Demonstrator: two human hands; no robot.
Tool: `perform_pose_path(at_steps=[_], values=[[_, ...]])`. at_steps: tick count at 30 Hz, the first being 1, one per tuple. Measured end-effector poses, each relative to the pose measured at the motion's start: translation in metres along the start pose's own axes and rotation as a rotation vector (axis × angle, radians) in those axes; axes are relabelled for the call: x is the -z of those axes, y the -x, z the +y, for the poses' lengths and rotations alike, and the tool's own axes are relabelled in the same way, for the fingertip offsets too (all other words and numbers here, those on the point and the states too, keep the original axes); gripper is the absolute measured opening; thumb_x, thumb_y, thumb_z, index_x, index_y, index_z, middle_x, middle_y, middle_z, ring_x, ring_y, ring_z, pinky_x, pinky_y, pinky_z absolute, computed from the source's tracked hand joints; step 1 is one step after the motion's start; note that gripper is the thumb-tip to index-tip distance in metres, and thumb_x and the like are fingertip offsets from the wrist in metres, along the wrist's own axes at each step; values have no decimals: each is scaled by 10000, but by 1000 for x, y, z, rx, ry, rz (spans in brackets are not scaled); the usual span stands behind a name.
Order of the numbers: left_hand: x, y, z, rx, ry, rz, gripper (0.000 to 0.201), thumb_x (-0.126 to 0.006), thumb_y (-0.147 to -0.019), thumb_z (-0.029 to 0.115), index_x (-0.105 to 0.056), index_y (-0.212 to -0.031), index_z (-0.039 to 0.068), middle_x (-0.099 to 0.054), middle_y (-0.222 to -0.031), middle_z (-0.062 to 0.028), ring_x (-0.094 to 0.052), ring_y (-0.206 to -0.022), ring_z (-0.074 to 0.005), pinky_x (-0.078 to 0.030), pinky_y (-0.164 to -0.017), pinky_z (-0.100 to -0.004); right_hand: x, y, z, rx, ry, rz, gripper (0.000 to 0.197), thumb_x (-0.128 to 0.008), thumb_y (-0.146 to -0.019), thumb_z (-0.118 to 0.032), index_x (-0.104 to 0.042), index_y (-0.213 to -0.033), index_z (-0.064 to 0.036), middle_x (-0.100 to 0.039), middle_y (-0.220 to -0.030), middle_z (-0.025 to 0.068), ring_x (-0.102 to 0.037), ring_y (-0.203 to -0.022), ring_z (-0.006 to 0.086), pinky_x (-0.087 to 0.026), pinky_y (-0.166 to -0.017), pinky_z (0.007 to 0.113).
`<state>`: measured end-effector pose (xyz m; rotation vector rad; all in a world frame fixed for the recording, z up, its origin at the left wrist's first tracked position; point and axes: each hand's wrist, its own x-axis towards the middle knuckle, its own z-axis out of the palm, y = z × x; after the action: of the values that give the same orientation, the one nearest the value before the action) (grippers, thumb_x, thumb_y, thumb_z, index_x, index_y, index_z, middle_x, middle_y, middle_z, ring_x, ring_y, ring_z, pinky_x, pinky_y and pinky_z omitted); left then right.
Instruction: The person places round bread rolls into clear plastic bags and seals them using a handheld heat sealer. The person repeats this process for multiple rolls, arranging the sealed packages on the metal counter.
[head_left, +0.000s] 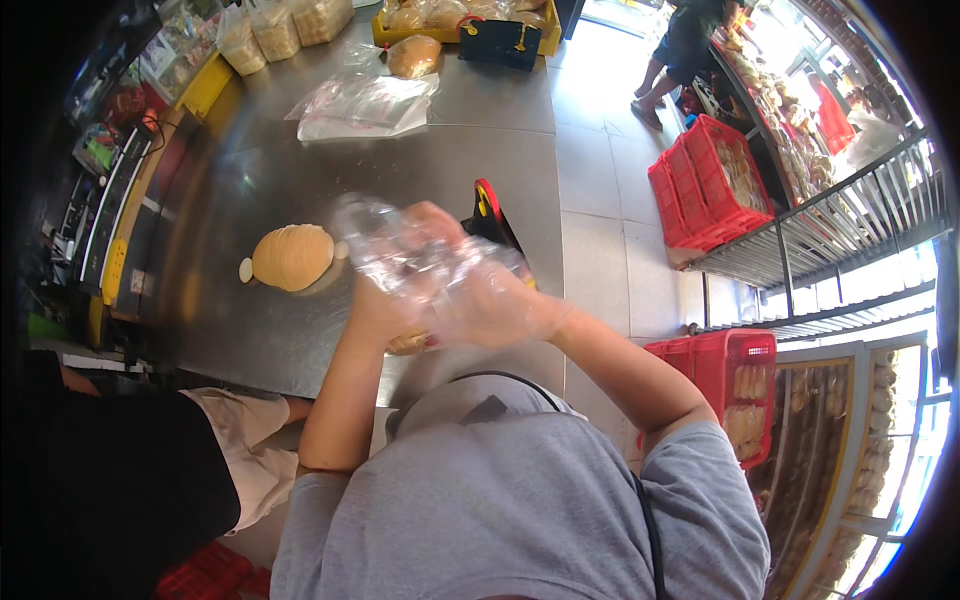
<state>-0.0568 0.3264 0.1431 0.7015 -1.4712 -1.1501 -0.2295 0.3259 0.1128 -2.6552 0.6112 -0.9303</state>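
Both my hands work at a clear plastic bag (375, 240), crumpled and blurred by motion. My left hand (385, 305) grips it from the left. My right hand (495, 300) is closed on it from the right, the film lying over its fingers. Just below them, a brown bread piece (408, 345) shows in part near the table's front edge. Left of the hands lies a pale, ridged oval loaf (293, 257) with a small whitish knob at each end. A black device with a red and yellow rim (487, 205) stands partly hidden behind my right hand.
On the metal table (240, 330), flat plastic bags (365, 105) lie beside a round bun (414, 57). Behind are a yellow tray (550, 30), a black device (500, 45) and bagged bread (275, 30). A person in black (110, 450) is close left; red crates (710, 185) stand right.
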Motion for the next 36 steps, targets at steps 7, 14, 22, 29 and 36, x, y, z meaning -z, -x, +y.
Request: perform_pose_path(at_steps=[7,14,22,29,36], values=[[-79,6,15,-309,-580,-82,252,-716,-635,-34,-682,-859,75,-591,-845,-76,-608,-831,-240,-493,-722,-357,-10,-24,-4,-185,-361,177,375,-623,-843,-65,-600,-1218,-53,-590,-1271,144,-567,-1152,271,-440,-999,399],[-43,48,63,-227,-778,-394,400,-772,-694,113,-669,-1056,249,-528,-1252,-105,-517,-1167,-341,-412,-971,-519,16,-22,42,-597,-1186,478,467,-437,-1039,-281,-393,-1419,-15,-581,-1285,171,-604,-1143,240,-508,-981,351],[57,30,32,-776,-1160,-45,703,-769,-776,239,-434,-1390,308,-409,-1449,-98,-423,-1311,-391,-407,-1001,-602,26,-49,-6,-489,-1739,321,582,-454,-1017,-394,-356,-1451,-19,-535,-1356,139,-573,-1188,223,-478,-1013,354],[60,111,-38,169,752,145,581,-490,-951,486,-411,-1409,138,-564,-1254,-131,-577,-1113,-289,-540,-852,-437,15,-41,13,-206,-267,186,440,-468,-992,-376,-540,-1364,-152,-461,-1455,68,-427,-1335,270,-352,-1113,415],[40,119,-62,292,568,418,610,-475,-984,446,-356,-1443,61,-484,-1353,-204,-543,-1181,-271,-479,-975,-450,-42,-42,-28,-10,-306,83,364,-628,-826,-157,-662,-1188,-162,-524,-1385,123,-488,-1273,322,-366,-1091,430]])
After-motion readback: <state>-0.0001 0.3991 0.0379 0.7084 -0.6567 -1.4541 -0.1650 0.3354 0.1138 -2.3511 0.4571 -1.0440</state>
